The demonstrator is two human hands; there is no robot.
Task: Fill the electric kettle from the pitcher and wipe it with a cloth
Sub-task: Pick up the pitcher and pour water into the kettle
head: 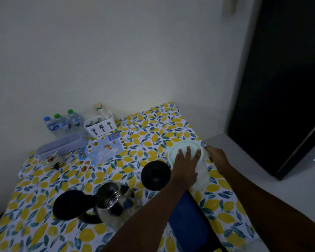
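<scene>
Dim light; a plain pale wall (pixel 107 51) backs the lemon-print worktop (pixel 153 124), with a dark cabinet (pixel 284 79) at right.

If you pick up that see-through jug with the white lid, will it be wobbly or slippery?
Probably heavy and a bit top-heavy: the pitcher is tall and narrow. Its clear, smooth wall may be slippery, so the right hand is at its side while the left hand lies flat on the lid. How full it is can't be told.

No readable txt; caddy (pixel 100 126) shows fork, spatula, spoon icons only.
</scene>
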